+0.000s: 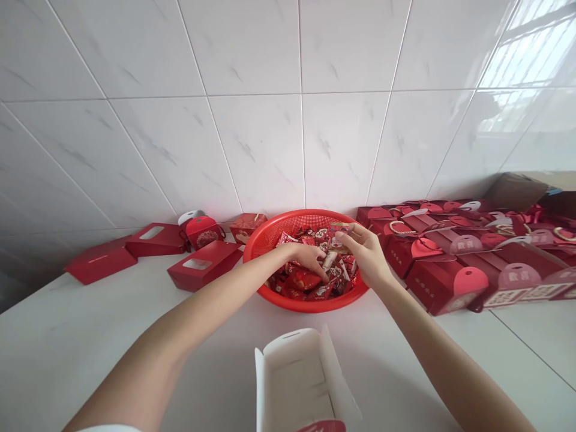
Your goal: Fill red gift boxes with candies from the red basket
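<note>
A red plastic basket [310, 306] full of small wrapped candies [303, 279] stands against the tiled wall. My left hand [308, 259] reaches down into it, touching the candies, thumb and fingers apart; no candy is clearly gripped. At the basket's right rim my right hand [365, 249] pinches a small, partly see-through candy packet [338, 233] with a coloured print. In front of the basket sits an unfolded gift box [297, 378], its white inside facing up and its flaps raised. Its near end is cut off by the picture edge.
Rows of closed red gift boxes [443, 282] with rope handles fill the right side. On the left lie several red boxes [204, 264], some with oval handle slots. A small red patterned box [248, 227] stands just left of the basket. White tiles [256, 150] rise behind the white table [112, 336].
</note>
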`<state>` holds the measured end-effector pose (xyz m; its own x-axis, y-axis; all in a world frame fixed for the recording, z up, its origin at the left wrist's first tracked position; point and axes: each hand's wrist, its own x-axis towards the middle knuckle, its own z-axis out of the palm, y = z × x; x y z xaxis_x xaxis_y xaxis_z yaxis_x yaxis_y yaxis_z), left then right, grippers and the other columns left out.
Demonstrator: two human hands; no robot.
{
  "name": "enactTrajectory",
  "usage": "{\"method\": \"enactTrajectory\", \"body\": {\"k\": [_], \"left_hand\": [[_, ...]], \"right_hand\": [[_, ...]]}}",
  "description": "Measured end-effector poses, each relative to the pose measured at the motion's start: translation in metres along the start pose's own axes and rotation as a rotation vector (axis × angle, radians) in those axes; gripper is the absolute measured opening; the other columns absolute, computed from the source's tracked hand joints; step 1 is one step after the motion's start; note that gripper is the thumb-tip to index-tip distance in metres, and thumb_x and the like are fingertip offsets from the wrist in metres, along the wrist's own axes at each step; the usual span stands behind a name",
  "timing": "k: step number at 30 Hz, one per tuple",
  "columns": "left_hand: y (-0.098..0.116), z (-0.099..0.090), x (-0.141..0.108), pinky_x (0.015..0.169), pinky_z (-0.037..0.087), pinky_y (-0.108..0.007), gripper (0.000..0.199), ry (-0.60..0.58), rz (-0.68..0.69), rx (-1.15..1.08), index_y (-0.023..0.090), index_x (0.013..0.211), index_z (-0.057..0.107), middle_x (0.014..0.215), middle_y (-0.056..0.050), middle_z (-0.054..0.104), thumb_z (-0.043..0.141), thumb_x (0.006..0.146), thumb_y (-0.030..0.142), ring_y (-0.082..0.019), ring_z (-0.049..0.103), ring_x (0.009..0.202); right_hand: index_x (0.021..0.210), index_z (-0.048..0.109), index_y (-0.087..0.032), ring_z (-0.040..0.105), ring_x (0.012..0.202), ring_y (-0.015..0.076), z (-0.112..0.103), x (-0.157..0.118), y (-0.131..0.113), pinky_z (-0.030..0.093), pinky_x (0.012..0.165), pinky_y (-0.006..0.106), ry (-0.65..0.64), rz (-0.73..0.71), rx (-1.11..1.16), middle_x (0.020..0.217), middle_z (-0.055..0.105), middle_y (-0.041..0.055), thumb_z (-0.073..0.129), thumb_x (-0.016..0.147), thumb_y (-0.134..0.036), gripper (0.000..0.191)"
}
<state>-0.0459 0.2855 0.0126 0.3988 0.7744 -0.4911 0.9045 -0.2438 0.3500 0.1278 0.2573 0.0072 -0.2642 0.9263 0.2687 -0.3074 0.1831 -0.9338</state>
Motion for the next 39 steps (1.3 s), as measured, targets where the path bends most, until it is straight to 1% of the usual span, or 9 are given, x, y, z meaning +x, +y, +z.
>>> {"method": "enactTrajectory", "body": {"k": [2,4,8,13,19,26,32,35,39], "left_hand": [[-0.002,0.001,0.002,0.087,0.051,-0.033,0.041,-0.030,0.001,-0.054,0.021,0.084,0.070,0.100,-0.004,0.076,0.080,0.061,0.053,-0.030,0.067,0.105],[-0.005,0.001,0.002,0.085,0.051,-0.032,0.038,-0.074,0.009,-0.119,0.022,0.080,0.071,0.091,0.000,0.076,0.085,0.056,0.048,-0.028,0.068,0.100],[-0.007,-0.001,0.001,0.090,0.051,-0.029,0.045,-0.166,0.041,-0.218,0.026,0.090,0.076,0.099,0.004,0.077,0.089,0.050,0.045,-0.025,0.067,0.104],[-0.004,-0.001,0.006,0.091,0.051,-0.030,0.042,-0.316,0.039,-0.151,0.024,0.084,0.079,0.092,0.002,0.079,0.087,0.053,0.051,-0.027,0.068,0.103],[-0.007,0.001,0.003,0.096,0.051,-0.033,0.045,-0.268,0.068,-0.151,0.024,0.090,0.079,0.098,0.002,0.080,0.088,0.053,0.048,-0.028,0.068,0.105],[-0.014,0.002,0.004,0.091,0.055,-0.031,0.035,-0.414,0.084,-0.247,0.024,0.085,0.079,0.094,0.000,0.079,0.083,0.060,0.048,-0.027,0.069,0.102],[-0.006,0.005,0.003,0.088,0.055,-0.031,0.032,-0.508,0.066,-0.241,0.024,0.079,0.080,0.086,0.000,0.079,0.084,0.060,0.049,-0.026,0.068,0.100],[-0.003,-0.002,-0.008,0.087,0.053,-0.029,0.031,-0.427,0.102,-0.154,0.024,0.080,0.081,0.087,0.001,0.079,0.082,0.065,0.051,-0.025,0.068,0.098],[-0.002,-0.011,-0.031,0.089,0.049,-0.025,0.031,-0.016,0.130,-0.219,0.024,0.095,0.081,0.100,0.001,0.079,0.078,0.072,0.045,-0.022,0.068,0.102]], "right_hand": [[0.075,0.064,-0.023,0.061,0.074,0.0184,-0.003,0.002,0.000,0.052,0.072,0.033,0.011,-0.025,-0.055,0.072,0.064,-0.0012,0.079,0.070,-0.043,0.026],[0.074,0.064,-0.023,0.061,0.074,0.0189,-0.006,0.004,0.000,0.053,0.073,0.034,0.036,-0.022,-0.070,0.073,0.065,-0.0007,0.078,0.070,-0.042,0.024],[0.071,0.063,-0.022,0.062,0.074,0.0183,-0.009,0.007,0.000,0.053,0.074,0.034,0.073,0.009,-0.036,0.075,0.068,0.0003,0.078,0.067,-0.038,0.023],[0.071,0.061,-0.022,0.060,0.069,0.0168,-0.009,0.007,0.002,0.051,0.070,0.033,0.085,0.044,-0.033,0.073,0.068,-0.0004,0.079,0.065,-0.039,0.025],[0.073,0.061,-0.023,0.061,0.069,0.0181,-0.010,0.009,0.005,0.050,0.068,0.033,0.082,0.045,-0.036,0.073,0.069,-0.0001,0.080,0.064,-0.040,0.027],[0.074,0.062,-0.022,0.060,0.068,0.0169,-0.010,0.008,0.004,0.051,0.067,0.032,0.073,0.045,-0.016,0.073,0.069,-0.0007,0.081,0.063,-0.040,0.028],[0.077,0.063,-0.023,0.063,0.069,0.0186,-0.011,0.007,0.003,0.054,0.070,0.035,0.071,0.055,-0.023,0.073,0.070,0.0001,0.083,0.063,-0.044,0.033],[0.079,0.063,-0.023,0.065,0.069,0.0197,-0.011,0.008,0.004,0.054,0.068,0.036,0.044,0.065,-0.023,0.075,0.072,0.0014,0.084,0.062,-0.048,0.038],[0.076,0.062,-0.022,0.062,0.067,0.0172,-0.011,0.008,0.005,0.052,0.066,0.032,0.049,0.035,-0.046,0.072,0.069,0.0002,0.085,0.062,-0.049,0.038]]}}
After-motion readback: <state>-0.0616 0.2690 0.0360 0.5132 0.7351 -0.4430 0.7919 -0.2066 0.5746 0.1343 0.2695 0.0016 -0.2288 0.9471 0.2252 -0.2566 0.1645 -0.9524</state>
